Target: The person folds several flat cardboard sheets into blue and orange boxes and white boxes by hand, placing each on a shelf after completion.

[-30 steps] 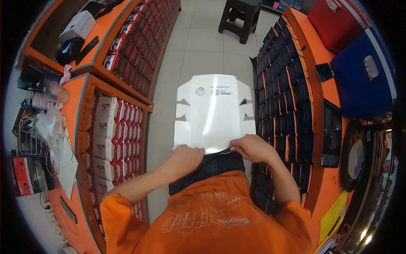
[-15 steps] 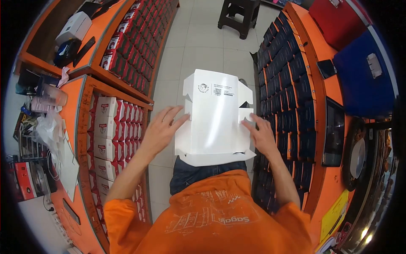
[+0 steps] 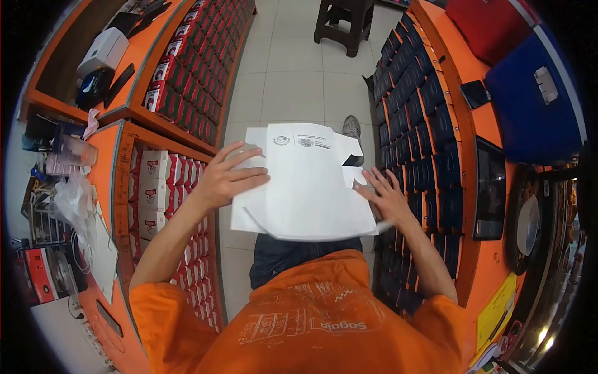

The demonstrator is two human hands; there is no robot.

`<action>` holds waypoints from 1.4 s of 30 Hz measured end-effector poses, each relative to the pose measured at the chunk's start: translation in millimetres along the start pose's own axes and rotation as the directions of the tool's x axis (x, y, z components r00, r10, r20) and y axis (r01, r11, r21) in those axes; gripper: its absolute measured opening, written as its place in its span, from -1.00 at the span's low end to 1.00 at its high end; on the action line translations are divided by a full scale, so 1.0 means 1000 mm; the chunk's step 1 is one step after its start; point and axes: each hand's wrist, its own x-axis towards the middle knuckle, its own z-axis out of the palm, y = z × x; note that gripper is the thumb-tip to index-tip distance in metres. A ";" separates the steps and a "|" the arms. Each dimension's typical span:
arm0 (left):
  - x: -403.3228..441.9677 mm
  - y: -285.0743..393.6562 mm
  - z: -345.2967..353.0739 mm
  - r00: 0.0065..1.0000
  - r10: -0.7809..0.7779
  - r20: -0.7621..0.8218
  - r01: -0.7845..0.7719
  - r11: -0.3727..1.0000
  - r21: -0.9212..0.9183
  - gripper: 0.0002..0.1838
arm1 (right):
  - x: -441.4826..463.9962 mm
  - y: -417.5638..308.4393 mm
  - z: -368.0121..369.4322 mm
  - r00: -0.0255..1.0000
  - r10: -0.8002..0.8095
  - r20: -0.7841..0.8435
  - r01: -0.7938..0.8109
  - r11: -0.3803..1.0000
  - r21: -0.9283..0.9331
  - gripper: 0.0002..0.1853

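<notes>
A white unfolded cardboard box [image 3: 305, 193] lies across the front of my body, with a printed round logo and a square code near its far edge. My left hand [image 3: 232, 177] grips its left side, with the fingers stretched over the side panel and the thumb out of sight. At the right side, my right hand [image 3: 387, 198] holds the box by a small side tab [image 3: 354, 177], fingers and thumb close around it. The near flap and lower right corner are blurred by motion.
Stacked red and white boxes [image 3: 152, 193] fill the left shelf, and dark folded boxes [image 3: 423, 131] the right one. A dark stool [image 3: 344, 28] stands ahead on the tiled floor [image 3: 289, 93]. A tablet [image 3: 490, 187] and a blue container [image 3: 532, 93] occupy the right counter.
The box's left side panel has bent and its near flap has swung. My left hand has shifted slightly left, its fingers now further over the panel. My right hand has moved slightly right and down.
</notes>
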 end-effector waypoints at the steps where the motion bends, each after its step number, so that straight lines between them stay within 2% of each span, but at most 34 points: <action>1: -0.007 -0.002 -0.004 1.000 -0.029 0.004 0.029 0.998 -0.061 -0.74 | 0.003 -0.008 -0.006 1.000 0.001 0.005 -0.001 1.000 0.010 -0.37; 3: -0.016 0.000 0.001 0.999 0.034 0.013 -0.033 0.998 -0.060 -0.75 | 0.010 -0.023 -0.016 0.973 -0.153 -0.175 0.158 0.987 0.016 -0.46; 4: -0.018 0.006 0.004 0.996 0.091 0.016 -0.089 0.992 -0.084 -0.77 | 0.017 -0.030 -0.024 0.955 -0.205 -0.215 0.214 0.977 0.020 -0.58; 5: -0.020 0.012 0.004 0.989 0.145 0.021 -0.142 0.984 -0.109 -0.78 | 0.024 -0.039 -0.032 0.954 -0.205 -0.217 0.215 0.976 0.022 -0.58; 7: -0.021 0.025 0.002 0.981 0.193 0.021 -0.190 0.976 -0.108 -0.79 | 0.033 -0.053 -0.042 0.891 -0.403 -0.208 0.430 0.896 0.107 -0.65; 8: -0.028 0.030 0.006 0.976 0.212 0.046 -0.201 0.965 -0.169 -0.78 | 0.030 -0.051 -0.032 0.880 -0.438 -0.185 0.467 0.868 0.169 -0.70; 9: -0.034 0.034 0.012 0.971 0.230 0.066 -0.209 0.951 -0.230 -0.77 | 0.029 -0.051 -0.027 0.878 -0.442 -0.184 0.471 0.866 0.168 -0.70; 10: -0.043 0.037 0.019 0.983 0.174 0.054 -0.145 0.927 -0.347 -0.76 | 0.027 -0.051 -0.025 0.925 -0.338 -0.171 0.378 0.805 0.457 -0.70; 11: -0.056 0.040 0.027 0.984 0.168 0.052 -0.140 0.926 -0.349 -0.76 | 0.022 -0.052 -0.019 0.964 -0.236 -0.121 0.251 0.664 0.704 -0.70; 12: -0.069 0.045 0.036 0.991 -0.041 0.126 0.102 0.839 -0.535 -0.74 | 0.011 -0.049 0.009 0.997 -0.063 -0.048 0.077 0.610 0.789 -0.73; 13: -0.069 0.053 0.034 0.945 -0.223 0.238 0.327 0.665 -0.672 -0.67 | 0.018 -0.057 -0.001 0.997 -0.064 -0.043 0.074 0.609 0.790 -0.73; 14: -0.064 0.075 0.034 0.462 -0.638 0.616 0.879 0.235 -0.415 -0.48 | 0.026 -0.069 -0.010 0.965 0.244 0.092 -0.200 0.467 0.861 -0.75; 15: -0.040 0.093 0.028 0.239 -0.870 0.431 0.870 -0.005 -0.493 -0.48 | 0.034 -0.079 -0.016 0.825 0.502 0.260 -0.423 0.241 0.874 -0.73; 16: -0.042 0.093 0.039 0.212 -0.882 0.422 0.842 -0.054 -0.536 -0.57 | 0.041 -0.079 -0.009 0.788 0.571 0.231 -0.454 0.285 0.844 -0.60; 17: -0.048 0.090 0.054 0.185 -0.893 0.409 0.809 -0.098 -0.580 -0.66 | 0.047 -0.074 -0.005 0.789 0.570 0.231 -0.453 0.286 0.844 -0.60; 19: -0.060 0.095 0.066 0.197 -0.895 0.401 0.763 -0.116 -0.636 -0.66 | 0.052 -0.059 0.003 0.803 0.501 0.323 -0.587 0.568 0.577 -0.55; 20: -0.063 0.094 0.070 0.212 -0.898 0.386 0.711 -0.130 -0.692 -0.66 | 0.046 -0.041 0.009 0.868 0.346 0.355 -0.483 0.429 0.763 -0.54; 21: -0.068 0.093 0.069 0.205 -0.901 0.383 0.707 -0.134 -0.694 -0.66 | 0.052 -0.018 -0.023 0.839 0.152 0.522 -0.515 0.530 0.674 -0.51; 22: -0.078 0.095 0.067 0.306 -0.920 0.246 0.724 0.057 -0.687 -0.68 | 0.041 0.015 -0.007 0.895 0.093 0.437 -0.431 0.436 0.790 -0.56; 23: -0.089 0.096 0.063 0.410 -0.906 0.109 0.719 0.248 -0.650 -0.70 | 0.042 0.031 -0.013 0.918 0.202 0.341 -0.355 0.038 0.934 -0.61; 24: -0.098 0.091 0.057 0.537 -0.837 0.104 0.755 0.422 -0.502 -0.74 | 0.060 0.032 -0.033 0.850 0.441 0.288 -0.392 0.166 0.905 -0.60; 25: -0.103 0.087 0.059 0.696 -0.716 -0.054 0.610 0.629 -0.482 -0.74 | 0.080 0.028 -0.032 0.855 0.518 -0.011 -0.278 0.476 0.834 -0.43; 27: -0.093 0.087 0.047 0.751 -0.659 -0.034 0.567 0.670 -0.479 -0.69 | 0.117 0.016 -0.035 0.951 0.299 -0.074 -0.183 0.741 0.646 -0.22; 29: -0.089 0.093 0.043 0.769 -0.638 -0.045 0.554 0.699 -0.451 -0.69 | 0.144 -0.011 -0.035 0.964 0.165 0.208 -0.260 0.737 0.624 -0.19; 30: -0.089 0.095 0.042 0.781 -0.621 -0.056 0.545 0.723 -0.424 -0.69 | 0.154 -0.025 -0.043 0.937 0.151 0.316 -0.298 0.816 0.495 -0.34; 31: -0.092 0.098 0.042 0.776 -0.628 -0.058 0.551 0.721 -0.420 -0.69 | 0.159 -0.037 -0.045 0.939 0.152 0.307 -0.288 0.836 0.467 -0.53; 33: -0.101 0.107 0.046 0.802 -0.595 -0.058 0.537 0.759 -0.368 -0.69 | 0.153 -0.061 -0.073 0.958 0.077 0.276 -0.226 0.797 0.560 -0.69; 35: -0.110 0.117 0.052 0.790 -0.610 -0.070 0.554 0.757 -0.348 -0.69 | 0.133 -0.083 -0.090 0.971 -0.226 0.078 0.182 0.910 0.373 -0.75; 37: -0.113 0.120 0.054 0.773 -0.609 -0.179 0.538 0.778 -0.324 -0.73 | 0.104 -0.117 -0.093 0.911 -0.403 0.088 0.378 0.901 0.215 -0.69; 40: -0.133 0.122 0.070 0.774 -0.603 -0.192 0.527 0.782 -0.334 -0.79 | 0.066 -0.144 -0.048 0.925 -0.374 0.065 0.357 0.916 0.185 -0.59; 42: -0.131 0.126 0.069 0.819 -0.553 -0.154 0.497 0.817 -0.291 -0.85 | 0.051 -0.147 -0.012 0.927 -0.371 0.056 0.356 0.916 0.186 -0.58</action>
